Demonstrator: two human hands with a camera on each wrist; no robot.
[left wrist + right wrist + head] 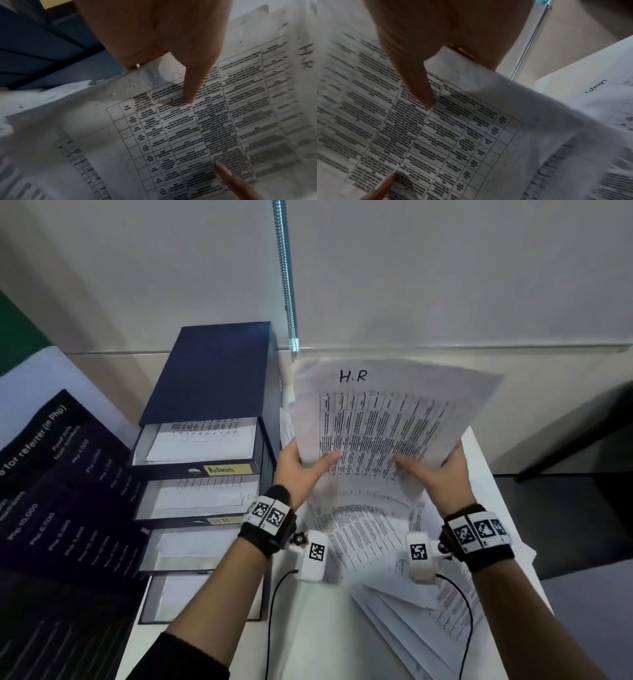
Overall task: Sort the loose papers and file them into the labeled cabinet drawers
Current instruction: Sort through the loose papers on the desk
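A printed sheet headed "H.R" [383,419] with a dense table is held up above the table by both hands. My left hand [303,465] pinches its lower left edge, thumb [192,86] on the print and fingers behind. My right hand [442,470] pinches the lower right edge the same way, thumb [419,86] on top. Left of the sheet stands a dark blue drawer cabinet [212,371] with several drawers pulled out. The top drawer is labeled "Admin" [227,469], the second "H.R" [221,521], and both hold papers. Loose printed papers [394,577] lie below the hands.
A white table [308,628] carries the cabinet and papers and ends at the right beside a dark seat [565,508]. A dark poster [51,491] leans at the left. A metal conduit [286,278] runs down the wall behind. A sheet marked "Admin" [597,86] lies in the right wrist view.
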